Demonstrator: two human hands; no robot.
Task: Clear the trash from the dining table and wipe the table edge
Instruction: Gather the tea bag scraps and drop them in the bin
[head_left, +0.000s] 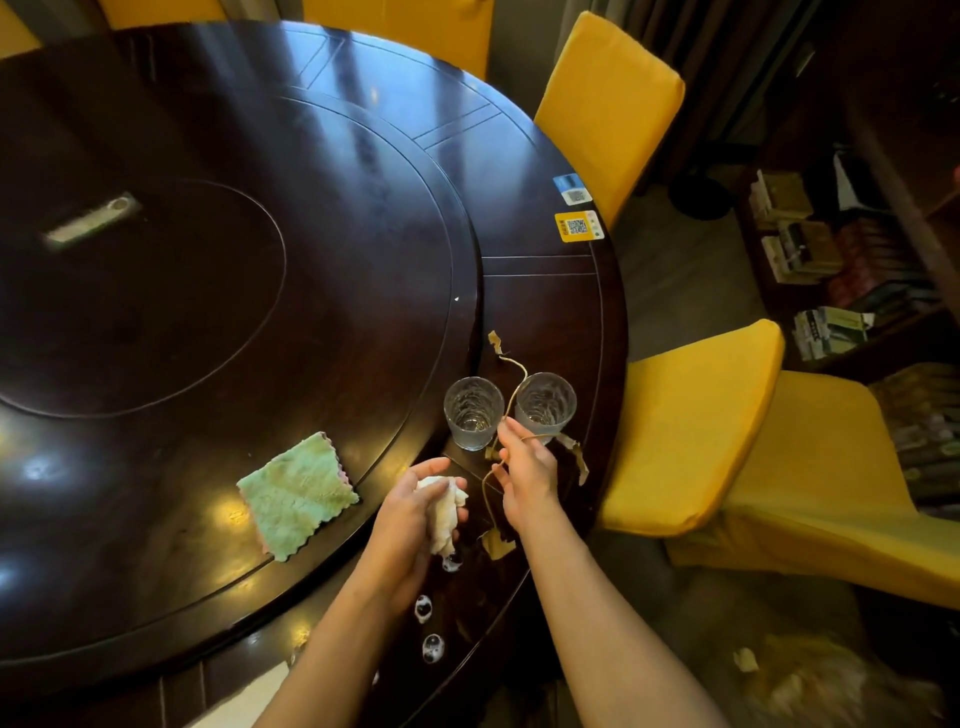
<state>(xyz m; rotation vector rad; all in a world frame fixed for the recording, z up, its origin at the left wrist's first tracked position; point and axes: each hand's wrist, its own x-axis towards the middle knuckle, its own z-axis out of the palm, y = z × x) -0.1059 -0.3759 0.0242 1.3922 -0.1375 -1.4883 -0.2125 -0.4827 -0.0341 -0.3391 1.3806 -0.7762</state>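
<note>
My left hand (415, 525) is closed around a crumpled white tissue (444, 512) above the near edge of the dark round dining table (545, 291). Just to its right, my right hand (527, 470) pinches a thin dried stem with withered leaves (511, 395). The stem curls up past the glasses and hangs down to a leaf (496, 543) by the table edge. A green cleaning cloth (296, 493) lies flat on the raised turntable, left of my hands. Soapy foam blobs (425, 608) sit on the table rim below my left wrist.
Two empty clear glasses (474, 413) (545, 405) stand on the rim just beyond my hands. Yellow-covered chairs (696, 431) (608, 104) press close on the right. QR stickers (577, 226) are on the rim. A trash scrap (745, 660) lies on the floor. Bookshelves (831, 291) stand at far right.
</note>
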